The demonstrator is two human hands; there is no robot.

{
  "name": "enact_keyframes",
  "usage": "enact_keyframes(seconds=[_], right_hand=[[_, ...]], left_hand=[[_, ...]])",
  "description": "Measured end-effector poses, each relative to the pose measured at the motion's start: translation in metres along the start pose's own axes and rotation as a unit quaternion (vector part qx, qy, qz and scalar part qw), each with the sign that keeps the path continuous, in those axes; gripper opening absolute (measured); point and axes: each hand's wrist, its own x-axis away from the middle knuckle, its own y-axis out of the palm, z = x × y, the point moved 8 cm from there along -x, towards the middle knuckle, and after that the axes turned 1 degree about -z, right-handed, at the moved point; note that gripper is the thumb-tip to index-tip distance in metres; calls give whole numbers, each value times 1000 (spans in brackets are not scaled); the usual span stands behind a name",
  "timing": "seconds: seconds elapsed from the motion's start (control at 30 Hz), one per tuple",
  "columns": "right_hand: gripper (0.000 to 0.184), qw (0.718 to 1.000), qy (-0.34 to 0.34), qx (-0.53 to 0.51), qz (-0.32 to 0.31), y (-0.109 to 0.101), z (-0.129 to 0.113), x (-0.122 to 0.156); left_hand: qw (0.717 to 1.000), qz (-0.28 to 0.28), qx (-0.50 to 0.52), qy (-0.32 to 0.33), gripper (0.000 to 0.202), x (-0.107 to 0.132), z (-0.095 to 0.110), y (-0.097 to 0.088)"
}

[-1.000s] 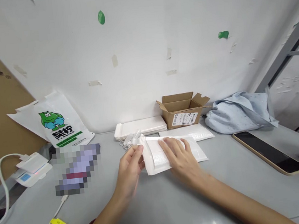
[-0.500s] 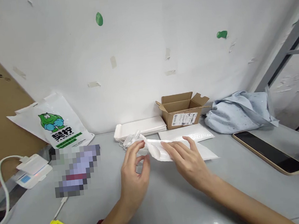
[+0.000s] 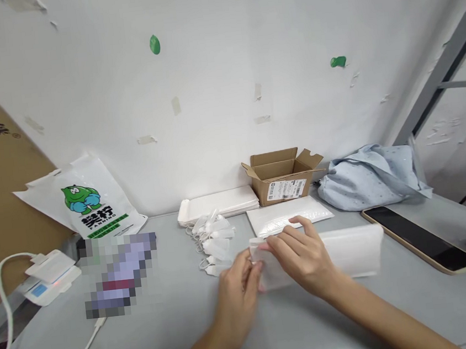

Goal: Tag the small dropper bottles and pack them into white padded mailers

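Note:
A long white paper envelope (image 3: 353, 250) is held up just above the grey table, stretching to the right. My left hand (image 3: 239, 296) pinches its left end between thumb and fingers. My right hand (image 3: 303, 253) lies across the envelope's upper left part, with fingers closed at the edge near my left hand. Something pinkish shows faintly at that end; I cannot make out what it is. Left of the envelope lies a bunch of small white tags with string loops (image 3: 217, 243). Behind are a stack of white envelopes (image 3: 219, 202) and a flat white packet (image 3: 289, 216).
An open cardboard box (image 3: 284, 183) stands against the wall. Right of it are a light blue cloth bag (image 3: 375, 176) and a phone (image 3: 418, 238). At left lie a white printed bag (image 3: 94, 200), a blurred purple item (image 3: 122, 272) and a white charger (image 3: 52, 277) with cables.
The envelope has come down and swung to the right, now spread flat toward me. My left hand has moved right and closed on its end. The tags now show fully.

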Motion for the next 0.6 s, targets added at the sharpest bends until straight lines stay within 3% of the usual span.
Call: enact_keyframes(seconds=[0.07, 0.13, 0.2, 0.27, 0.33, 0.4, 0.5, 0.6], right_hand=[[34, 1000, 6, 14, -17, 10, 6, 3], [37, 997, 13, 17, -75, 28, 13, 9], [34, 980, 57, 27, -189, 54, 25, 18], [29, 941, 126, 38, -311, 77, 40, 31], [27, 902, 180, 39, -391, 91, 50, 43], [27, 882, 204, 28, -423, 98, 53, 48], [26, 872, 216, 11, -439, 104, 53, 52], [26, 868, 222, -4, -444, 108, 53, 55]], left_hand=[[996, -47, 55, -51, 26, 4, -7, 19], [989, -75, 93, -83, 28, 7, -12, 34], [985, -78, 120, -98, 40, 9, -17, 40], [985, -74, 122, -95, 53, 9, -20, 40], [992, -90, 67, -59, 53, 10, -16, 39], [992, -118, -38, 7, 45, 12, -8, 40], [964, -139, -197, 109, 39, 18, 5, 42], [926, -137, -312, 164, 40, 22, 12, 43]])
